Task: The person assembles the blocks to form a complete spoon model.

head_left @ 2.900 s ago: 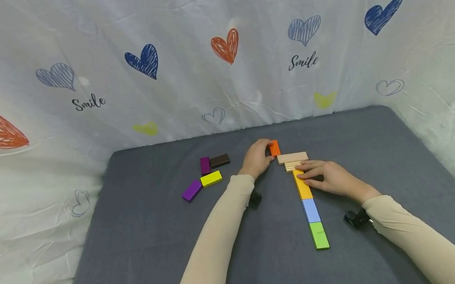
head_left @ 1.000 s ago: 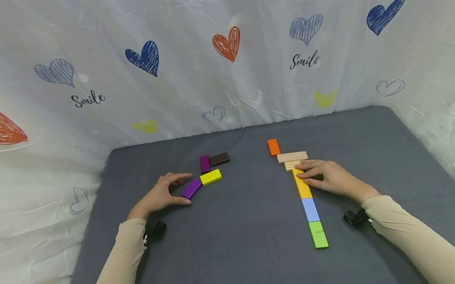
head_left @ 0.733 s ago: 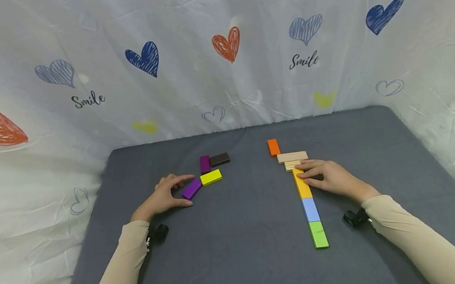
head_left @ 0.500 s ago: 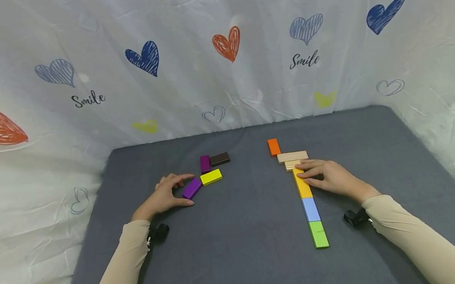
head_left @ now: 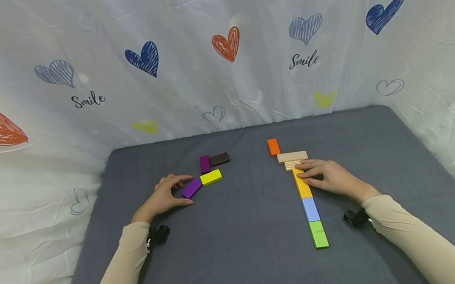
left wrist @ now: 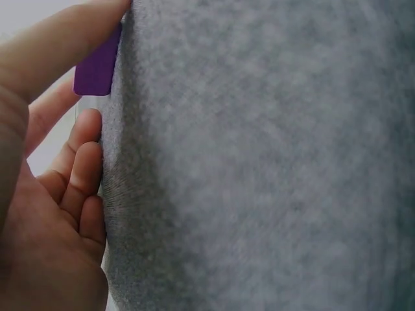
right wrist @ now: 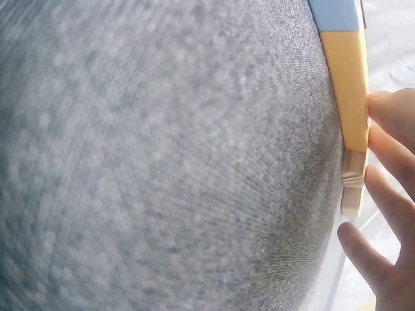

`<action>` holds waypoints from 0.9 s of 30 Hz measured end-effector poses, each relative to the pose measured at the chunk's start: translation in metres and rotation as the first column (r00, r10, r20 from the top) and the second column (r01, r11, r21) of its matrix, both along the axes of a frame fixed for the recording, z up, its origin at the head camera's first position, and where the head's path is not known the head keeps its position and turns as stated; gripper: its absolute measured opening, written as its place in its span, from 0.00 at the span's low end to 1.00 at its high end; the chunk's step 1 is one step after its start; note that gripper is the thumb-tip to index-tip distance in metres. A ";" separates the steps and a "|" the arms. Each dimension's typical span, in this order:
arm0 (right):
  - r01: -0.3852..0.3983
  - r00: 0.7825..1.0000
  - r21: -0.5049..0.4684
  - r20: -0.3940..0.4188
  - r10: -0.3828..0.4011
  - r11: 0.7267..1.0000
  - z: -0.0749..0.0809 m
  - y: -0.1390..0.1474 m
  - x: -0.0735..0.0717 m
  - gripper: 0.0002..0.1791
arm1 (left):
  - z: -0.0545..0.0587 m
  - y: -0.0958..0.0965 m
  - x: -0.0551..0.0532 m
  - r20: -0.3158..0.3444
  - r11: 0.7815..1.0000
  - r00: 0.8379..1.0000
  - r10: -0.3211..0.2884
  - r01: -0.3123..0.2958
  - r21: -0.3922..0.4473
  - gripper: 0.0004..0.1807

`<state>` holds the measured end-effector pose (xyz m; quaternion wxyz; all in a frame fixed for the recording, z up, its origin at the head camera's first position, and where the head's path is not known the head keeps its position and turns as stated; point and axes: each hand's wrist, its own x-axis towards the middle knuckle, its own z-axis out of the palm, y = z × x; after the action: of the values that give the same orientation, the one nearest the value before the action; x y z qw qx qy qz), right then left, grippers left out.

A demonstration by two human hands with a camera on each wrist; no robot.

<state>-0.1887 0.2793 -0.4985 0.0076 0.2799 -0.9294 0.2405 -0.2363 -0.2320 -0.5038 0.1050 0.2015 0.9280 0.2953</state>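
Observation:
My left hand (head_left: 162, 197) straddles a purple block (head_left: 191, 188) lying flat, thumb at its near side and forefinger at its far side. In the left wrist view this purple block (left wrist: 97, 68) shows behind the thumb, while the other fingers rest loosely on the cloth. My right hand (head_left: 333, 179) rests its fingertips on the top end of an orange-yellow block (head_left: 303, 184) and beside the thin wooden strips (head_left: 291, 165). Below that block a blue block (head_left: 310, 209) and a green block (head_left: 319, 234) continue the line. A longer plain wooden block (head_left: 292, 156) lies crosswise above the strips.
An orange block (head_left: 273, 147) stands off the upper left end of the plain wooden block. Near the left hand lie a yellow block (head_left: 211, 177), a second purple block (head_left: 205, 164) and a dark brown block (head_left: 219, 159). Grey cloth (head_left: 244, 248) covers the table; a printed curtain (head_left: 184, 94) hangs behind.
My left hand has left the orange block and come across to the left, around the purple block; it barely moves in the last second. The right hand stays in place.

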 end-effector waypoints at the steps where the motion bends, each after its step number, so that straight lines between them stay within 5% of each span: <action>1: 0.001 1.000 -0.003 -0.002 -0.001 1.000 0.000 0.000 0.000 0.16 | 0.000 0.000 0.000 0.000 1.000 1.000 0.001 -0.001 0.000 0.41; 10: 0.003 0.999 0.000 -0.039 -0.003 1.000 -0.004 0.001 0.001 0.15 | 0.002 -0.003 0.000 -0.023 0.998 1.000 0.011 -0.009 0.068 0.32; 27: -0.006 1.000 -0.005 -0.013 0.006 1.000 -0.003 0.002 -0.001 0.16 | 0.002 -0.010 0.001 -0.075 0.983 0.983 0.168 -0.160 0.093 0.21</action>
<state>-0.1899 0.2817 -0.5012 0.0135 0.2843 -0.9278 0.2412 -0.2350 -0.2416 -0.5018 0.0333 0.1406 0.9313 0.3342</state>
